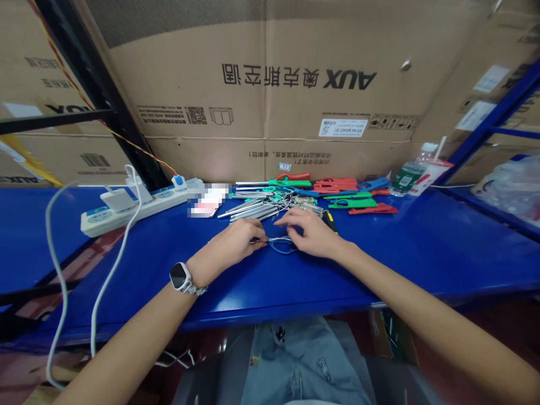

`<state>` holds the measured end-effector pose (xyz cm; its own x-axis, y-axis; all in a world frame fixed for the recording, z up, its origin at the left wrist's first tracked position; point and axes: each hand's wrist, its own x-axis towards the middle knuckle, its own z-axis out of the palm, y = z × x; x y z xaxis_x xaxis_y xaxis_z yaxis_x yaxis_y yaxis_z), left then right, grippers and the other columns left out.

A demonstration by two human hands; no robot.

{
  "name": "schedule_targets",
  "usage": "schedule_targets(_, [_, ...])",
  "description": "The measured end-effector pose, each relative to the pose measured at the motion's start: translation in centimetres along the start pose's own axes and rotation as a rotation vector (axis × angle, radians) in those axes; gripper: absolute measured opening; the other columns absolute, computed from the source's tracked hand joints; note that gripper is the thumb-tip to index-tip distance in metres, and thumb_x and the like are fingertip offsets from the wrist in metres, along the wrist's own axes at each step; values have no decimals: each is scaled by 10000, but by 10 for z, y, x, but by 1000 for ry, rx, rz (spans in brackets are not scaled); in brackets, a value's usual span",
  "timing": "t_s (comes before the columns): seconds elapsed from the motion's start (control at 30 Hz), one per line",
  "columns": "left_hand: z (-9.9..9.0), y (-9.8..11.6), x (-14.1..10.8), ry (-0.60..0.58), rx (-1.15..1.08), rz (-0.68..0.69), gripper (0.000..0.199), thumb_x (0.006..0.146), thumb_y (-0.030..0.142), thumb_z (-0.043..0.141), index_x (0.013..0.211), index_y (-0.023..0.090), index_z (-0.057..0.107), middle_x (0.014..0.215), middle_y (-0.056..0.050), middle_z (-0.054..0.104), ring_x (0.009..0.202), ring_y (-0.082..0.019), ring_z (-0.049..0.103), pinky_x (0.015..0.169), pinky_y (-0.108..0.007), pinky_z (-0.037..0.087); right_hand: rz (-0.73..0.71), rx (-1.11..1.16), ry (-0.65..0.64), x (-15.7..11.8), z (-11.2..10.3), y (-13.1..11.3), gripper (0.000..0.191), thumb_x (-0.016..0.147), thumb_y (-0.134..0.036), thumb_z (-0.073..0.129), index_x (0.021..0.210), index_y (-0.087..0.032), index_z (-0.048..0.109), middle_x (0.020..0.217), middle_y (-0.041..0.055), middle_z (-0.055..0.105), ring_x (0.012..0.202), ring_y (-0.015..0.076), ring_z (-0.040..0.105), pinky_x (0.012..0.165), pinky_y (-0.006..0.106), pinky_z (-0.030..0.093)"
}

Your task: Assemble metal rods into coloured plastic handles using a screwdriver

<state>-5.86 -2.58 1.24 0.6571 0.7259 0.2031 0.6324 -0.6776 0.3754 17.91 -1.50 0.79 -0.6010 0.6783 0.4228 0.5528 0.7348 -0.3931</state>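
A slim blue looped plastic piece (283, 248), looking like a lighter handle, lies low over the table between my hands with thin pale wires along its upper side. My left hand (248, 238) is closed, its thumb and fingertips pinching the left end of this piece. On the other side, my right hand (311, 232) has its index finger stretched left and held apart from the thumb. That thumb is at the handle's right end; whether it presses on it I cannot tell. Just beyond my fingers lies a heap of metal lighter tubes (255, 210) with loose wires.
Red lighter handles (335, 184) and green ones (352, 201) lie behind on the right. A yellow-and-black tool (329, 220) sits by my right hand. Further right stands a bottle (411, 171). To the left are a phone (210, 201) and a power strip (139, 209) with white cables.
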Motion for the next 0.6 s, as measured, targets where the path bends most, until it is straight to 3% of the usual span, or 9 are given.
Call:
schedule_targets(0.1, [-1,-1,-1,-13,34,17,155,942,181,602,937,178,756,1005,-86,711,879,-191,680,823,-331,525,67,-6,64,-12,-19,12,377,810,-11,532,1051,-202,749,1008,68,715,930,212,644,859,387,482])
schedule_targets(0.23, [-4,7,-1,-1,104,-10,207,949,299,634,1088,168,717,1085,-99,688,951,-236,675,878,-387,535,95,6,0,-36,-35,21,304,838,-91,611,1098,-207,716,1084,82,700,1015,238,638,911,426,499])
schedule_targets(0.37, [2,27,6,52,91,30,382,953,443,643,1225,175,655,1211,-110,654,1127,-277,638,991,-428,516,92,-15,-75,-47,-36,18,193,903,-227,680,1094,-211,699,1094,80,693,1065,249,623,960,458,475])
schedule_targets(0.47, [15,38,18,51,62,38,441,937,501,664,1224,166,646,1187,-110,661,1116,-280,636,981,-433,519,62,-5,-115,-45,-33,16,117,937,-221,662,1046,-206,700,1059,70,694,1055,233,618,955,441,467])
schedule_targets(0.6, [31,37,31,68,-16,0,300,941,431,675,1096,175,690,1075,-84,685,1015,-252,651,892,-410,537,63,-32,-152,-38,-32,20,70,945,-218,670,1003,-200,704,1043,70,679,1056,239,601,946,441,456])
